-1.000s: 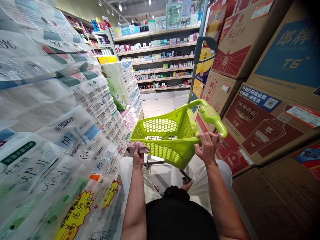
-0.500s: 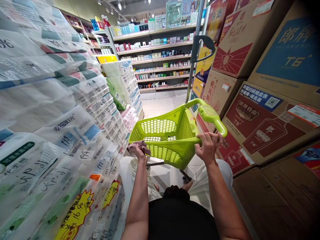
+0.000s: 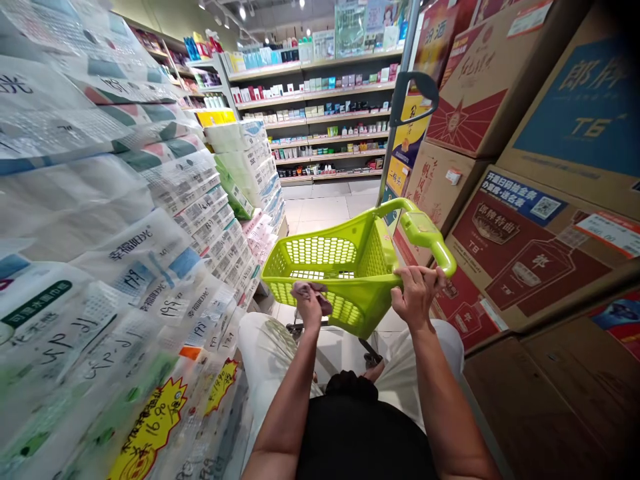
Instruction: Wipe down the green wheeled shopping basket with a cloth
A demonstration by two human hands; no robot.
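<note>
A lime-green plastic shopping cart basket [image 3: 345,317] with perforated sides stands in front of my knees, its inside visible from above. My left hand [image 3: 309,310] is closed on a crumpled mauve cloth [image 3: 324,301], held against the basket's near side. My right hand [image 3: 416,293] is wrapped around the cart [image 3: 443,257] at the corner where the rim meets the green handle. Some fingertips of the left hand are hidden by the cloth.
Wrapped tissue packs [image 3: 175,267] are stacked high along my left. Printed cardboard cartons [image 3: 540,247] rise close on my right. A grey pole with a dark loop handle [image 3: 400,100] stands behind the cart. Shelves of small boxes and bottles [image 3: 320,110] line the back beyond the tiled floor.
My left hand has moved right with the cloth along the basket's near side, from its far-left corner toward the middle. My right hand stays on the cart.
</note>
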